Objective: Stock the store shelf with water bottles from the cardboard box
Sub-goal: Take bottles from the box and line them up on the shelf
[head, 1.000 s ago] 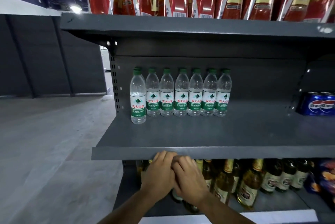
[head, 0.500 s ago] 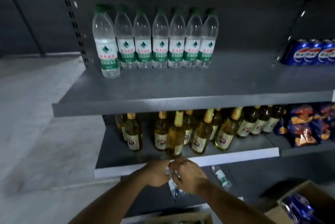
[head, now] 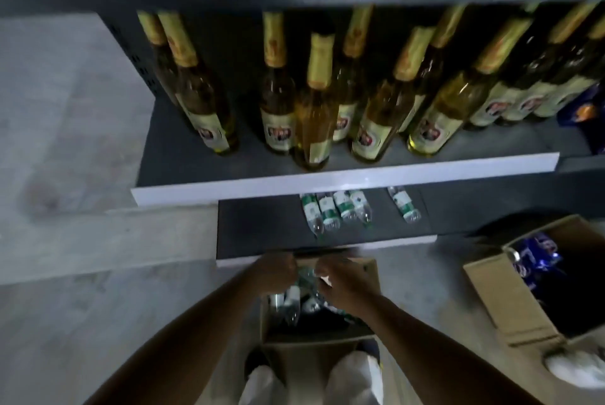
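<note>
Down low, water bottles [head: 288, 301]: clear with green labels, standing packed in the cardboard box [head: 368, 268] on the floor; only a few tops show, the rest hidden under the hands and in shadow.
Left hand [head: 276, 268]: over the open box, fingers curled; blurred, so whether it grips a bottle cannot be told.
Right hand [head: 343, 286]: just beside the left, fingers curled over the bottles; its hold is equally unclear.
Box: near flap partly covered by the person's pale trouser legs [head: 352, 375].
Bottom shelf [head: 262, 227]: four water bottles [head: 335, 211] lying side by side, a fifth [head: 403, 205] apart to their right; caps cut off by the shelf above.
Middle shelf [head: 229, 187]: amber glass bottles [head: 314, 103] with gold foil necks, upright, smeared by motion; labels unreadable.
Second box [head: 501, 290]: right of the first, open, blue cans [head: 537, 254] inside, partly in shadow.
Far right: blue packets [head: 586, 110], cut off by the edge.
Floor [head: 65, 142]: grey.
</note>
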